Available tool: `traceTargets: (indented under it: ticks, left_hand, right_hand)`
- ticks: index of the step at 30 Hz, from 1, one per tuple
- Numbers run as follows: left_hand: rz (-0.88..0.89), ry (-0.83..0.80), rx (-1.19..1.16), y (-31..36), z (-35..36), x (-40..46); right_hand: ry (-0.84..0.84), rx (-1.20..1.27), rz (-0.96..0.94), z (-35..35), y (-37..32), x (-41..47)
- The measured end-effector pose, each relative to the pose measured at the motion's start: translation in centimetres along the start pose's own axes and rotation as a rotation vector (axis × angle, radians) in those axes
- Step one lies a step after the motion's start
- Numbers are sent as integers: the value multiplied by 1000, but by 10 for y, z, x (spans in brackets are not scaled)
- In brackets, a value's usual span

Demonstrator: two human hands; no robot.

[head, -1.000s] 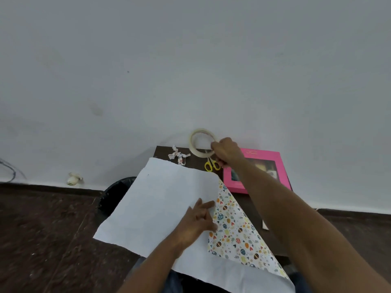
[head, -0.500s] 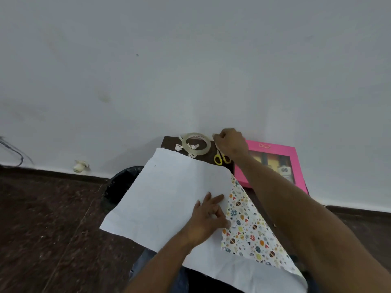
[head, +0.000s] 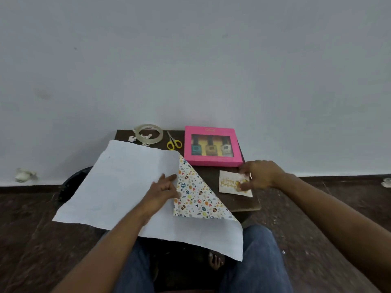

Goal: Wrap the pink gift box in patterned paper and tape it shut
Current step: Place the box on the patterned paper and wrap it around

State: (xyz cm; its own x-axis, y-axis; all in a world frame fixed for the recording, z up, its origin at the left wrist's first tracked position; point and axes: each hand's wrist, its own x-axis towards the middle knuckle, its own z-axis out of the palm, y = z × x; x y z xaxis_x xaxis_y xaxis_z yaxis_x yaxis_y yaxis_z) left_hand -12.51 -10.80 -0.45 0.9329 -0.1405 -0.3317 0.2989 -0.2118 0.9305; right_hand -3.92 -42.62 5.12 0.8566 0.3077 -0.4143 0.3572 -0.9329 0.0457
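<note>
The pink gift box [head: 211,130] lies flat at the back right of a small dark table [head: 243,203], three small bottles showing through its window. The wrapping paper [head: 118,187] lies white side up, overhanging the table's left and front, with one corner folded over so the patterned side [head: 196,199] shows. My left hand [head: 163,191] rests on the paper at the fold, fingers fairly straight. My right hand [head: 258,176] pinches the right edge of a small birthday card [head: 228,182] in front of the box. A roll of clear tape [head: 149,134] lies flat at the back left.
Yellow-handled scissors [head: 174,141] lie between the tape and the box. Small paper scraps [head: 135,138] sit beside the tape. A dark round bin [head: 72,182] stands under the paper's left side. The white wall rises right behind the table. My knees and a bare foot [head: 215,261] are below.
My right hand set the tape roll down at the back left, then moved right and toward me onto the birthday card. The left hand stayed on the paper's fold.
</note>
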Motion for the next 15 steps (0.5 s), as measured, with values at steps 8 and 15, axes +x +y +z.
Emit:
traceTargets:
  ticks: [8, 15]
  left_hand:
    - [-23, 25, -47, 5, 0, -5]
    - [23, -16, 297, 1, 5, -1]
  right_hand:
    - [-32, 134, 116, 19, -9, 17]
    - [160, 532, -115, -10, -5, 22]
